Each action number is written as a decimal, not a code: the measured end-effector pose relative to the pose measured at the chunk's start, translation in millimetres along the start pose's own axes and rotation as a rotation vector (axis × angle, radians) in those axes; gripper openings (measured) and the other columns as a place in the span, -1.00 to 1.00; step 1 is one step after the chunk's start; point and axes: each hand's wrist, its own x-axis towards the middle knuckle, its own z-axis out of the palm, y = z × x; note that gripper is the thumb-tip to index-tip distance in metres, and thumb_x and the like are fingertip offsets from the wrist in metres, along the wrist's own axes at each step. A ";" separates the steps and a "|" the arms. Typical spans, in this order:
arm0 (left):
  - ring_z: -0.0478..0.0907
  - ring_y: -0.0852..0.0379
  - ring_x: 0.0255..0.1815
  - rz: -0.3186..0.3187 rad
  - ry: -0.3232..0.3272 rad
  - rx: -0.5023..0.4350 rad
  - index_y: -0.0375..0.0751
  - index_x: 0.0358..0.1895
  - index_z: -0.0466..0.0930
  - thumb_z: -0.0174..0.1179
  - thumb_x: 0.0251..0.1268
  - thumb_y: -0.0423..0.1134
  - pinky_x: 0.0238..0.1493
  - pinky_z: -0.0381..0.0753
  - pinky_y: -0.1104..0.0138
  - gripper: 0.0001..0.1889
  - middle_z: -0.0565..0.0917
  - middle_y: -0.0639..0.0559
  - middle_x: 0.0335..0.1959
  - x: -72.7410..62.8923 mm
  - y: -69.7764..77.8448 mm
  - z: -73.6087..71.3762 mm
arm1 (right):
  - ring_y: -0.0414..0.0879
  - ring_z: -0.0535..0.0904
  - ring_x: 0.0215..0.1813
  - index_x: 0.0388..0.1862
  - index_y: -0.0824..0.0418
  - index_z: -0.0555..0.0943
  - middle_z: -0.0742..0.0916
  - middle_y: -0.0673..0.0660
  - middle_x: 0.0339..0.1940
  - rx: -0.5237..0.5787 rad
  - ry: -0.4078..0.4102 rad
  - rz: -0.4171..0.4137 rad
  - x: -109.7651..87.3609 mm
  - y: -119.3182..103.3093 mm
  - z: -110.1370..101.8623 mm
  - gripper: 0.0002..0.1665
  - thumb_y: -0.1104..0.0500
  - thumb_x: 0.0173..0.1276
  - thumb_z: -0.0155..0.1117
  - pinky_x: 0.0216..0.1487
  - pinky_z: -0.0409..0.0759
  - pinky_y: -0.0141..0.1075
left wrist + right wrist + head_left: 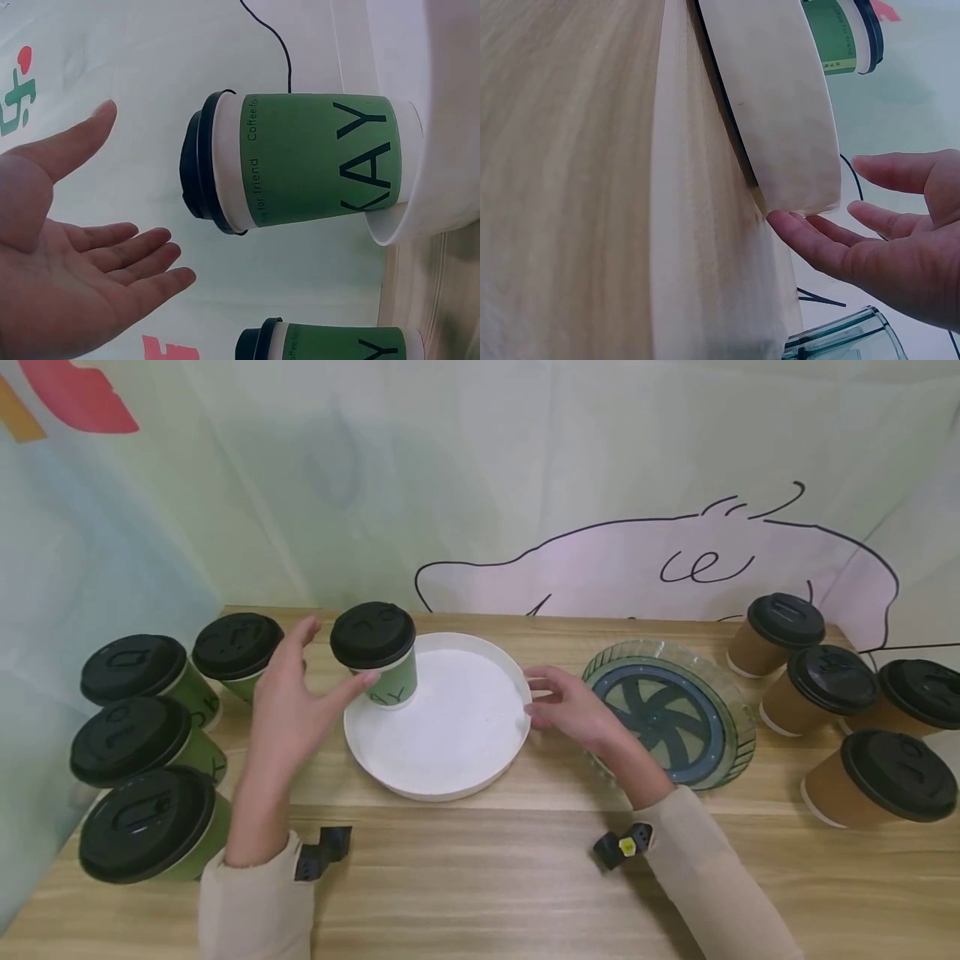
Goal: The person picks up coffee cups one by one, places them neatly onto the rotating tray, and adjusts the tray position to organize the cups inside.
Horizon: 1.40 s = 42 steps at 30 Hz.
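Observation:
A white round tray point(442, 727) with a low rim lies on the wooden table. On its back left part stands a green paper cup point(322, 161) with a black lid, upright. My left hand point(288, 706) is just left of that cup, thumb and fingers spread, and a gap shows between hand and cup in the left wrist view. At the tray's right side, fingertips of my right hand point(573, 706) touch the outer wall point(795, 150). The thumb of that hand stands apart from the tray in the right wrist view.
Several green cups point(142, 739) with black lids stand at the left. To the right sits a clear ribbed round dish point(738, 727) with a dark blue spoked pattern. Several brown cups point(843, 781) with black lids stand beyond it. A printed cloth backdrop point(480, 485) rises behind the table.

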 end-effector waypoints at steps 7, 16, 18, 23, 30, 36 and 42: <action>0.22 -0.24 0.20 -0.004 0.026 -0.001 -0.19 0.41 0.02 0.29 0.09 -0.02 0.12 0.22 -0.10 -0.13 0.19 -0.16 0.36 -13.3 4.7 -6.9 | 0.15 0.39 0.20 0.32 0.24 0.26 0.40 0.30 0.25 -0.004 -0.004 0.015 0.3 0.5 -0.7 -0.40 0.36 0.30 0.12 0.00 0.53 -0.19; 0.18 -0.27 0.28 0.019 0.047 0.001 -0.18 0.41 0.03 0.32 0.07 -0.08 0.20 0.22 -0.06 -0.13 0.17 -0.16 0.36 -25.8 11.1 -19.6 | 0.16 0.38 0.21 0.33 0.24 0.25 0.38 0.31 0.27 0.000 -0.017 0.015 0.6 -1.3 -1.2 -0.39 0.35 0.30 0.12 0.00 0.53 -0.19; 0.19 -0.29 0.26 0.034 0.061 -0.003 -0.18 0.40 0.06 0.34 0.04 -0.11 0.21 0.22 -0.05 -0.13 0.19 -0.17 0.35 -28.9 11.3 -22.8 | 0.15 0.38 0.21 0.33 0.24 0.25 0.37 0.30 0.27 0.005 -0.017 0.019 0.9 -1.4 -1.4 -0.39 0.36 0.30 0.11 0.00 0.53 -0.20; 0.22 -0.32 0.24 0.057 0.096 0.036 -0.14 0.38 0.13 0.37 0.01 -0.15 0.16 0.23 -0.11 -0.16 0.22 -0.14 0.34 -38.4 10.1 -30.9 | 0.15 0.39 0.20 0.32 0.24 0.25 0.37 0.30 0.27 0.010 -0.014 0.021 1.0 -1.3 -2.1 -0.40 0.36 0.30 0.11 -0.02 0.54 -0.22; 0.26 -0.28 0.21 0.063 0.098 0.116 -0.05 0.37 0.19 0.36 0.01 -0.09 0.09 0.23 -0.16 -0.20 0.28 -0.16 0.30 -54.3 4.5 -46.2 | 0.21 0.38 0.19 0.30 0.33 0.25 0.39 0.38 0.23 0.066 -0.034 -0.030 0.9 0.8 -1.5 -0.40 0.41 0.28 0.10 0.01 0.52 -0.14; 0.34 -0.36 0.05 0.089 0.061 0.210 -0.10 0.36 0.21 0.37 0.00 -0.06 -0.06 0.27 -0.17 -0.19 0.30 -0.20 0.29 -67.0 -2.9 -59.4 | 0.21 0.38 0.19 0.30 0.33 0.25 0.39 0.39 0.23 0.060 -0.031 -0.036 0.7 0.9 -1.4 -0.40 0.41 0.28 0.10 0.00 0.53 -0.15; 0.37 -0.40 0.00 0.071 0.047 0.262 -0.05 0.35 0.23 0.39 -0.05 -0.04 -0.08 0.27 -0.18 -0.18 0.35 -0.18 0.26 -73.4 -19.3 -73.2 | 0.21 0.38 0.19 0.30 0.33 0.25 0.39 0.38 0.23 0.055 -0.028 -0.031 0.3 1.0 -1.7 -0.40 0.40 0.28 0.11 0.00 0.53 -0.15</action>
